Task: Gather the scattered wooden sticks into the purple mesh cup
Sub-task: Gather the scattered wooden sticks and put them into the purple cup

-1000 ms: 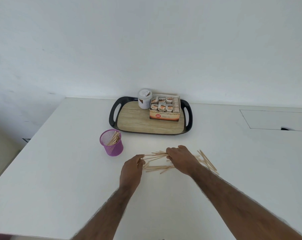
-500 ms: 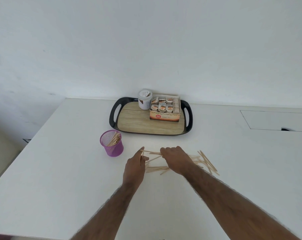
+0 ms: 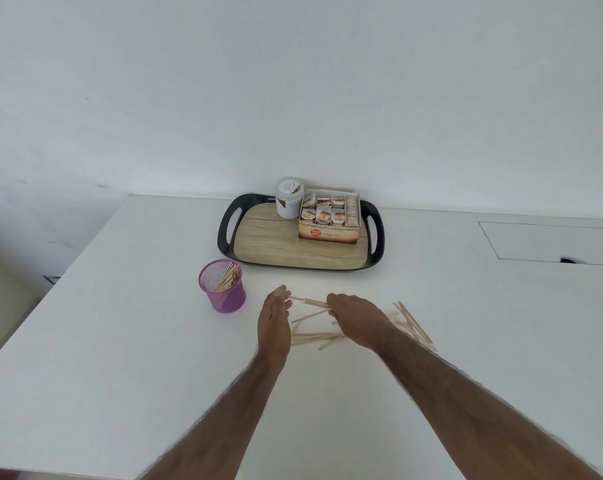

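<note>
The purple mesh cup (image 3: 223, 295) stands upright on the white table and holds several wooden sticks (image 3: 228, 278). To its right my right hand (image 3: 357, 319) grips a small bunch of sticks (image 3: 310, 302) lifted off the table. My left hand (image 3: 274, 318) stands edge-up with straight fingers, its fingertips touching the free ends of that bunch. More sticks lie loose on the table between my hands (image 3: 313, 337) and to the right of my right hand (image 3: 414, 322).
A black tray with a wood-look base (image 3: 255, 251) sits behind the sticks, carrying a white jar (image 3: 289, 199) and a box of tea bags (image 3: 329, 220). The table's left edge runs diagonally past the cup. A hatch outline (image 3: 549, 245) marks the far right.
My right hand has lifted a bunch of sticks and moved it left. My left hand has risen and straightened against the stick ends.
</note>
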A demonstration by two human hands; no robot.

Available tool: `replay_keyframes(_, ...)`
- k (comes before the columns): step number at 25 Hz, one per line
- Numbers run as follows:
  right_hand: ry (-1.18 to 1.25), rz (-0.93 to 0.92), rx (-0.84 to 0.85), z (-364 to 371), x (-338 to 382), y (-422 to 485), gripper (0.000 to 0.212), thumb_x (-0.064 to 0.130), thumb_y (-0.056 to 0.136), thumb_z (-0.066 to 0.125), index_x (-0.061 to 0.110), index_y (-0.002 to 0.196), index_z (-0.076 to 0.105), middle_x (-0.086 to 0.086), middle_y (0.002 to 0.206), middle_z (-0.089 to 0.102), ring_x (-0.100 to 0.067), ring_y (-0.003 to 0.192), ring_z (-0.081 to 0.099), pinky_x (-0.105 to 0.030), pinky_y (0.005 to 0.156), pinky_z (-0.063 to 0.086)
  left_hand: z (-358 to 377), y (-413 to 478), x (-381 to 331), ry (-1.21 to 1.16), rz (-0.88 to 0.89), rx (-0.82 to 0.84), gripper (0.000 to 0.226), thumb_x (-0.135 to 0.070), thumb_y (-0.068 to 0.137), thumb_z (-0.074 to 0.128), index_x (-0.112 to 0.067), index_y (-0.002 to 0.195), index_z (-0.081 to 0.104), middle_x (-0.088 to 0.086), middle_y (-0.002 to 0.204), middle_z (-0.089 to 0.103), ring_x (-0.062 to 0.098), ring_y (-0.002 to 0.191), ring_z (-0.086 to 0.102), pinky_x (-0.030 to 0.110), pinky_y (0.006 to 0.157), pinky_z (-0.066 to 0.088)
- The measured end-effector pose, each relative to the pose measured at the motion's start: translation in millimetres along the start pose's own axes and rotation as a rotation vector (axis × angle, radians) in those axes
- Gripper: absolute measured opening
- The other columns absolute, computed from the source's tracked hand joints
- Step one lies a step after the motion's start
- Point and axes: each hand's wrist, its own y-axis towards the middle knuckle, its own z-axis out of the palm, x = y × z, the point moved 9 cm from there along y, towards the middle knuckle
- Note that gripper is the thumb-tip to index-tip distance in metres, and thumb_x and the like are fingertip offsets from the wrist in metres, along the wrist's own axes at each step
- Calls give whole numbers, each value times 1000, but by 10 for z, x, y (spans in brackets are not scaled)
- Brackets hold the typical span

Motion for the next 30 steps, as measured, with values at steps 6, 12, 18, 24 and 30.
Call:
replay_keyframes(6,-43,-61,6,28,332,65,7,15,104,45,15,109,49,-7,91,62,-29,73,53,-39,64,33,272,25,-166,107,35,96,37,-24,111,38,-10,124,69,1,115,74,16,111,69,21,91,51)
replay_keyframes(12,71,-65,-100,-204,396,119,5,14,102,46,18,105,46,-2,88,59,-25,71,53,-40,63,44,281,-11,-350,165,152,81,42,-34,111,35,-19,147,51,-14,138,52,4,132,45,18,107,34)
replay_keyframes(18,391,24,-251,-618,166,203,12,28,105,47,26,94,43,11,74,55,-9,64,52,-30,55,43,-41,-12,-335,-89,71,-156,40,-30,112,32,-18,124,69,0,134,64,15,130,53,36,113,37)
replay_keyframes(24,788,338,-443,-645,-350,192,32,33,96,65,9,79,52,4,59,46,-13,53,39,-34,51,36,220,-165,-129,-117,-65,5,39,-26,113,31,-13,119,68,6,128,69,21,125,60,32,108,42)
replay_keyframes(30,983,436,-473,-486,-491,51,48,36,88,76,21,56,42,12,47,35,-9,45,29,-24,42,29,277,-230,-105,-131,-105,34,35,-21,111,38,-12,110,72,6,119,73,23,117,65,36,107,47)
